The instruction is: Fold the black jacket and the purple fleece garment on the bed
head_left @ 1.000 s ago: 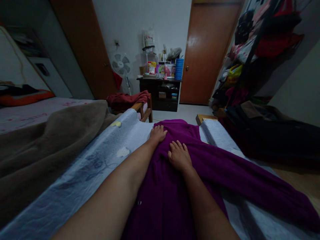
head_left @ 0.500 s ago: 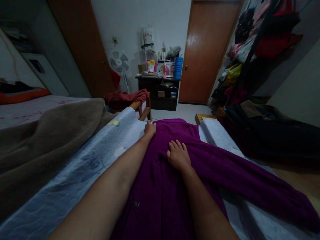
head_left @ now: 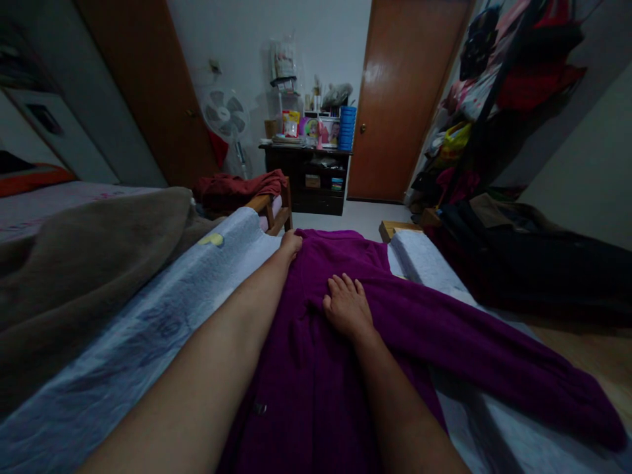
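A purple jacket (head_left: 405, 316) lies spread on the bed's pale blue patterned cover (head_left: 217, 263), one sleeve stretched out to the right. My left hand (head_left: 291, 244) is closed on the jacket's far left edge, near the shoulder. Flat on the upper part of the garment rests my right hand (head_left: 348, 304), its fingers spread and holding nothing. Wrinkles gather in the cloth beside it. A small metal zipper pull (head_left: 259, 409) shows on the lower left of the jacket. My forearms cover parts of the jacket's body.
A brown blanket (head_left: 99, 263) lies to the left, and a reddish cloth (head_left: 241, 187) hangs over the wooden bed frame (head_left: 284, 214). Dark folded clothes (head_left: 538, 257) are piled at right. Beyond stand a fan (head_left: 226, 115), a dark cabinet (head_left: 303, 178) and a door (head_left: 405, 105).
The view has shifted slightly, so the room sits a little further left and higher in the picture. Both hands keep their places on the jacket.
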`<state>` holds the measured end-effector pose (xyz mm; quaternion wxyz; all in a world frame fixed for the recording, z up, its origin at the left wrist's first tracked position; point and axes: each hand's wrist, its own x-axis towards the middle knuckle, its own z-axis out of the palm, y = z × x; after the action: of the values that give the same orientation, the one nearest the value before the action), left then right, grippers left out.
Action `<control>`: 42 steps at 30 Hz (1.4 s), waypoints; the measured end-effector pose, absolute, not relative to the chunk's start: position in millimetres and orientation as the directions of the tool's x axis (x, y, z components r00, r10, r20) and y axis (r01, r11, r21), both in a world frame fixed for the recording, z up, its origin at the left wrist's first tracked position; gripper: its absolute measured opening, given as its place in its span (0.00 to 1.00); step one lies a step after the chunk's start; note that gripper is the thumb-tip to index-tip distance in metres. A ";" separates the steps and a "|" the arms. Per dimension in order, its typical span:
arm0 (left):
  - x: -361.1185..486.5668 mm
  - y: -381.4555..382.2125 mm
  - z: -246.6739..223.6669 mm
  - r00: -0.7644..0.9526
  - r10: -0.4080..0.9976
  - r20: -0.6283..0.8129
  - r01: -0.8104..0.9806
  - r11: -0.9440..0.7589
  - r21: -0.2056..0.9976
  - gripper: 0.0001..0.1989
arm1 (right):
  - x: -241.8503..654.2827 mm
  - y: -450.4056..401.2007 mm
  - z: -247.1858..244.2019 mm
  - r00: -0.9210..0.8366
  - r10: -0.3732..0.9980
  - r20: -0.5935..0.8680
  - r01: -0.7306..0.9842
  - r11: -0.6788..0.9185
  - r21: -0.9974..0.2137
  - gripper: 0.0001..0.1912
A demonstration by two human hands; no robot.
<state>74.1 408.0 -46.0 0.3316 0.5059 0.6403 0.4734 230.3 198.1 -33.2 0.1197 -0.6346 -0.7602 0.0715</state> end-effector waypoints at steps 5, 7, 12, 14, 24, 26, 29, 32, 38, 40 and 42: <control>77.6 397.4 -50.4 -0.287 0.949 0.128 0.629 0.086 0.773 0.15 | 230.1 197.5 -33.6 -0.162 0.983 0.084 0.952 0.178 -0.250 0.29; 80.7 391.4 -51.9 -0.282 0.947 0.151 0.701 0.096 0.706 0.16 | 230.2 197.2 -33.6 -0.164 0.982 0.090 0.952 0.181 -0.246 0.29; 82.1 380.3 -46.1 -0.244 0.917 0.315 0.878 0.071 0.474 0.20 | 230.2 197.4 -32.0 -0.161 0.983 0.085 0.950 0.178 -0.256 0.29; 80.0 376.4 -44.0 -0.084 0.930 0.359 0.952 -0.031 0.304 0.18 | 229.9 197.5 -31.5 -0.161 0.983 0.087 0.949 0.179 -0.259 0.29; 79.1 356.3 -64.6 0.291 0.945 0.151 0.927 -0.318 0.198 0.27 | 230.0 198.6 -35.1 -0.161 0.982 0.102 0.952 0.182 -0.248 0.29; 79.4 354.7 -62.2 0.279 0.953 0.116 0.932 -0.297 0.205 0.28 | 230.2 198.9 -34.7 -0.159 0.983 0.096 0.952 0.179 -0.249 0.29; 79.0 344.2 -56.0 0.264 0.963 0.062 0.937 -0.271 0.220 0.28 | 230.3 199.1 -33.3 -0.157 0.984 0.085 0.952 0.173 -0.254 0.29; 77.8 319.7 -53.2 0.265 0.964 0.031 0.936 -0.264 0.234 0.27 | 230.2 198.9 -31.9 -0.157 0.986 0.062 0.954 0.168 -0.249 0.29; 78.4 258.8 -61.5 0.216 0.976 0.033 0.947 -0.218 0.237 0.28 | 230.7 198.9 -32.4 -0.160 0.985 0.068 0.952 0.172 -0.255 0.30; 80.3 246.7 -63.4 0.217 0.972 0.091 0.953 -0.231 0.197 0.29 | 231.1 198.6 -32.8 -0.164 0.984 0.072 0.952 0.177 -0.251 0.30; 82.4 240.8 -63.8 0.229 0.963 0.139 0.958 -0.248 0.142 0.29 | 231.4 198.1 -32.6 -0.170 0.983 0.073 0.952 0.183 -0.246 0.30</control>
<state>82.4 240.8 -63.8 0.0134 0.7839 0.6129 0.0989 231.4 198.1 -32.6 0.1076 -0.6351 -0.7615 0.0715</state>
